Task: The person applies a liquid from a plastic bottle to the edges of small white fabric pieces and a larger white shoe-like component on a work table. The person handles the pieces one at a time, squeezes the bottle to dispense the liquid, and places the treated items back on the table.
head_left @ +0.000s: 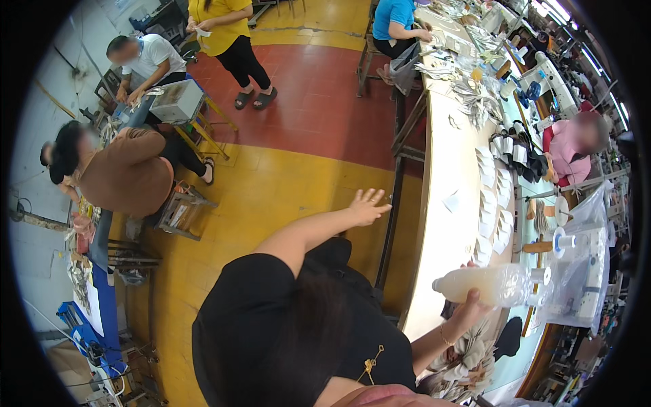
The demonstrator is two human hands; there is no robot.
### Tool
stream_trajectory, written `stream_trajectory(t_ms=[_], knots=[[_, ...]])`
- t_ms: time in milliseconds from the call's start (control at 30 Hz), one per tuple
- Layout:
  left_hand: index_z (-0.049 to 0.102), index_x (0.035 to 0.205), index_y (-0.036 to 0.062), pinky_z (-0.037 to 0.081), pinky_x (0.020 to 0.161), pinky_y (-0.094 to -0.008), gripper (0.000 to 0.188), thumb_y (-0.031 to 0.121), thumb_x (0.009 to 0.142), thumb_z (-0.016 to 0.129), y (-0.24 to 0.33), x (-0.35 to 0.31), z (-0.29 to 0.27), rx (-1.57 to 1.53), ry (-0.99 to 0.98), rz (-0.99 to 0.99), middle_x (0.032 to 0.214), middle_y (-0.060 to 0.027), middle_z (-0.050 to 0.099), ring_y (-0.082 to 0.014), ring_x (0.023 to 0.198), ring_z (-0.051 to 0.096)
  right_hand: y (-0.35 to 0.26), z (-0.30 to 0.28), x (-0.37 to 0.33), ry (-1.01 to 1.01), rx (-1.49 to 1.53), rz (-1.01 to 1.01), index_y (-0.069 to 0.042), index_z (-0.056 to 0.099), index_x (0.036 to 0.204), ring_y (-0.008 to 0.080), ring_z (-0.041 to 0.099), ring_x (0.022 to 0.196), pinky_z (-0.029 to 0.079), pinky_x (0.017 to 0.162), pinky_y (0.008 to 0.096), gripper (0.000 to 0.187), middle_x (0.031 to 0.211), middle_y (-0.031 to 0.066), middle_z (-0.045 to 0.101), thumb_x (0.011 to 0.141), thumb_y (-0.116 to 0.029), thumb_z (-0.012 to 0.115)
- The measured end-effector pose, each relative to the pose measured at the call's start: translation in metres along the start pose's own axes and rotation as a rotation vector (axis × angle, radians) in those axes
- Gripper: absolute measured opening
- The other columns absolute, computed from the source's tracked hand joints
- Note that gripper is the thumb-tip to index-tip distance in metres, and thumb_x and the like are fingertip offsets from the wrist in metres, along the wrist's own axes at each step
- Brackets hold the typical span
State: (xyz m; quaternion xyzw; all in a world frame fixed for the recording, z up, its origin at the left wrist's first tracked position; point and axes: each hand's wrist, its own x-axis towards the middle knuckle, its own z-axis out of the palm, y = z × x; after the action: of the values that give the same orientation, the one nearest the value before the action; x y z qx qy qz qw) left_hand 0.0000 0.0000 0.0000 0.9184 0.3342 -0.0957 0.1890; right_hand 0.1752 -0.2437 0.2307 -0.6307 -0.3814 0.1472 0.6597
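Note:
My left hand (369, 207) is stretched out over the floor, short of the table's near edge, with its fingers spread and nothing in it. On the right, my right hand (472, 306) is wrapped around a clear plastic bottle (503, 285) of cloudy, whitish liquid. The bottle is held over the long pale table (444, 169), its narrow end toward the left. Just beyond it, overlapping rows of small white pieces (485, 203) lie on the tabletop. Beside my right forearm is a heap of beige and grey fabric-like pieces (464, 366).
Spools (561, 242) and a plastic-covered machine (586, 271) stand past the table's far side, where a person in pink (571, 152) sits. More piled pieces (475, 95) cover the table farther up. Several people sit or stand to the left, near a stool (183, 210).

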Motion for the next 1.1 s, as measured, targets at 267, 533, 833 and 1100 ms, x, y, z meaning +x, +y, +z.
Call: stream_trajectory(t_ms=[267, 533, 833, 1100], knots=[[0.066, 0.099, 0.0143, 0.019, 0.102, -0.0492, 0.04, 0.046, 0.081, 0.051, 0.093, 0.141, -0.026, 0.05, 0.248, 0.41, 0.137, -0.0207, 0.031, -0.035, 0.128, 0.024, 0.028, -0.044, 0.03, 0.372, -0.066, 0.13, 0.012, 0.042, 0.114, 0.0302, 0.061, 0.083, 0.052, 0.073, 0.0401, 0.083, 0.091, 0.0246, 0.06, 0.068, -0.051, 0.069], [0.045, 0.117, -0.0021, 0.038, 0.092, -0.0403, 0.068, 0.047, 0.073, 0.064, 0.157, 0.28, -0.052, -0.342, 0.022, 0.214, 0.119, -0.0222, 0.043, -0.0361, 0.111, 0.042, 0.037, -0.049, 0.139, 0.602, -0.03, 0.096, 0.01, 0.041, 0.115, 0.0298, 0.061, 0.085, 0.05, 0.077, 0.0404, 0.072, 0.094, 0.0245, 0.06, 0.073, -0.042, 0.069], [0.038, 0.111, 0.0017, 0.042, 0.087, -0.04, 0.07, 0.036, 0.063, 0.076, 0.183, 0.321, -0.024, -0.188, -0.309, 0.084, 0.108, -0.0187, 0.051, -0.0325, 0.104, 0.051, 0.052, -0.059, 0.163, 0.702, -0.106, 0.14, 0.005, 0.037, 0.119, 0.0304, 0.061, 0.091, 0.05, 0.079, 0.0405, 0.068, 0.099, 0.0201, 0.06, 0.071, -0.025, 0.075], [0.041, 0.111, 0.0059, 0.043, 0.082, -0.0405, 0.067, 0.025, 0.058, 0.078, 0.204, 0.331, -0.021, 0.293, -0.634, 0.749, 0.107, -0.0183, 0.053, -0.0327, 0.099, 0.054, 0.065, -0.091, 0.146, 0.814, -0.036, 0.111, 0.004, 0.033, 0.122, 0.0326, 0.061, 0.09, 0.051, 0.08, 0.0404, 0.072, 0.1, 0.0177, 0.058, 0.071, -0.025, 0.075]])
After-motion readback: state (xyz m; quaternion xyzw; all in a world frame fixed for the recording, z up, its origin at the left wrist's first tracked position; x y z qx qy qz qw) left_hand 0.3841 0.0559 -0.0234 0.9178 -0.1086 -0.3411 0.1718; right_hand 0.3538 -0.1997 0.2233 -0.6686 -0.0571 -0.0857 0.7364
